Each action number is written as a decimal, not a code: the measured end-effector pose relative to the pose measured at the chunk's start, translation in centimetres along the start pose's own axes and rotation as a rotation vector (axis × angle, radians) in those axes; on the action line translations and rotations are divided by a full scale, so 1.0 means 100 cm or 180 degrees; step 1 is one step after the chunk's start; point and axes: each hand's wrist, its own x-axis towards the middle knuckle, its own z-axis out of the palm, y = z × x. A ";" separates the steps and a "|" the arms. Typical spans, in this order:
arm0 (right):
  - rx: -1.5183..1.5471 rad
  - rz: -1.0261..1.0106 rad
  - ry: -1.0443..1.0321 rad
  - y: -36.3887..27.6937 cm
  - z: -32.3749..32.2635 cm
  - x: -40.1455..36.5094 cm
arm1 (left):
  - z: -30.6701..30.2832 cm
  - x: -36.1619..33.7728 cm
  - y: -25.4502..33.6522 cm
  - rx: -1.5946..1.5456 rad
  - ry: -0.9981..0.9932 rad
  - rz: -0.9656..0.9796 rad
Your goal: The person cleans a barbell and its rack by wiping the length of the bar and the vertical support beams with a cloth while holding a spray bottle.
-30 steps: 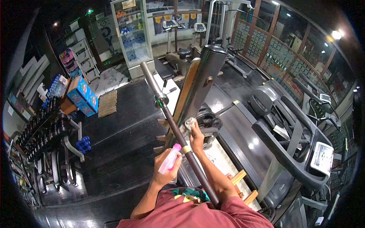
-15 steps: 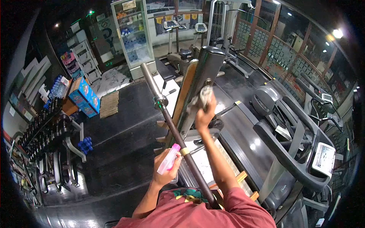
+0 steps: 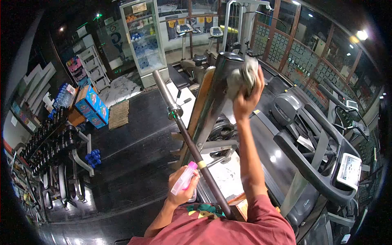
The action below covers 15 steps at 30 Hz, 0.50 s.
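My left hand [image 3: 179, 187] is wrapped round a spray bottle [image 3: 184, 178] with a pink nozzle and a clear, pinkish head; its lower part is mostly hidden. In my right hand [image 3: 248, 98] is a bunched grey cloth [image 3: 244, 76], against or very close to the upper right edge of a tall black padded bench [image 3: 218, 87]; contact is hard to tell. A barbell [image 3: 189, 141] with a silver end sleeve slants past the bench's left side, and its shaft runs just right of my left hand toward my body.
Treadmills [image 3: 316, 143] stand along the right. A dumbbell rack [image 3: 57, 143] is at the left, with blue dumbbells [image 3: 93, 158] on the floor beside it. Behind are a glass-door fridge [image 3: 143, 36], a blue carton [image 3: 92, 107] and exercise bikes [image 3: 200, 59].
My right hand has moved up and to the right with the cloth, from the bench's front face to its upper right edge. My left hand has barely shifted with the spray bottle.
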 end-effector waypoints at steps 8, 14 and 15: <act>-0.0183 0.0266 -0.0497 0.017 0.007 -0.010 | -0.008 0.002 -0.005 0.0001 -0.0046 -0.0046; 0.0359 0.2073 -0.0695 0.056 -0.018 -0.172 | -0.006 0.003 -0.016 -0.0167 -0.0209 0.0010; 0.0251 0.1887 -0.0597 0.037 -0.021 -0.191 | -0.005 0.005 -0.019 -0.0172 -0.0267 0.0131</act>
